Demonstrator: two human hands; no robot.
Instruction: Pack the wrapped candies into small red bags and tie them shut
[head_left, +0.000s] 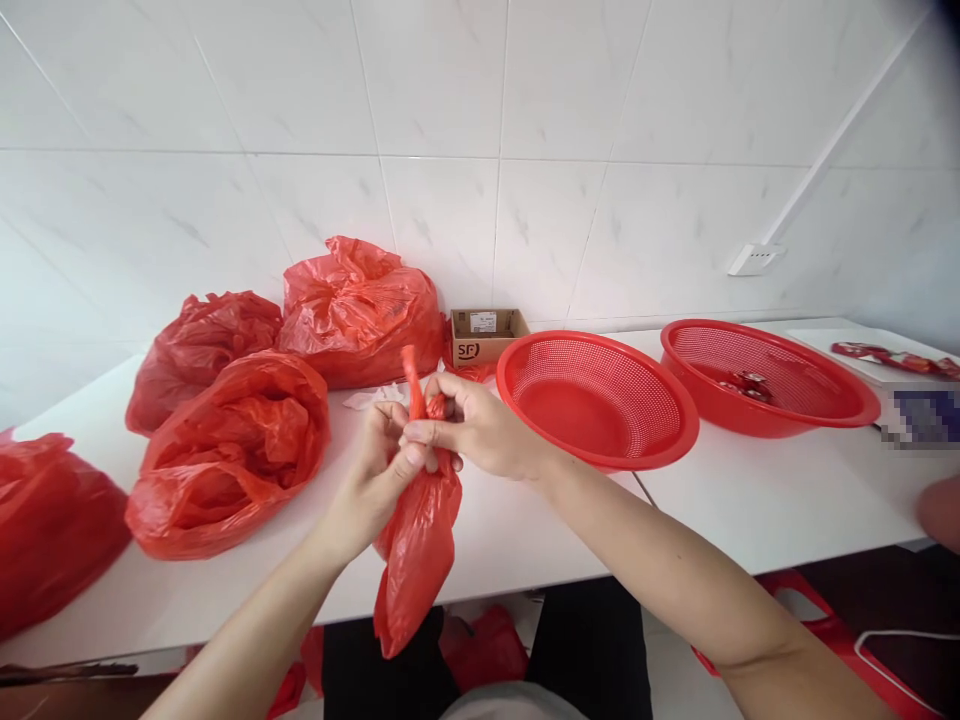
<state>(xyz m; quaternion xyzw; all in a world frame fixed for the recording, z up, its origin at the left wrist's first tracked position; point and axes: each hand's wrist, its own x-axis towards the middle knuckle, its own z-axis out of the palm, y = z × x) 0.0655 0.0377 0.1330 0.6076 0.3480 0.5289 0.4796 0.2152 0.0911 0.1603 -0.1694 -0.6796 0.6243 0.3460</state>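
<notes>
A small red plastic bag [416, 545] hangs over the front edge of the white table [750, 500]. Its twisted neck sticks up between my hands. My left hand [375, 470] is closed round the neck from below. Pinching the same neck from the right is my right hand [472, 425], fingers pressed together on the knot area. Both hands touch each other above the table's front part.
Several full red plastic bags [232, 450] sit on the left of the table, one more [360, 310] by the tiled wall. A small cardboard box [484, 335] stands at the back. Two red colander baskets [600, 400] [772, 380] lie on the right. A red stool [817, 630] stands below.
</notes>
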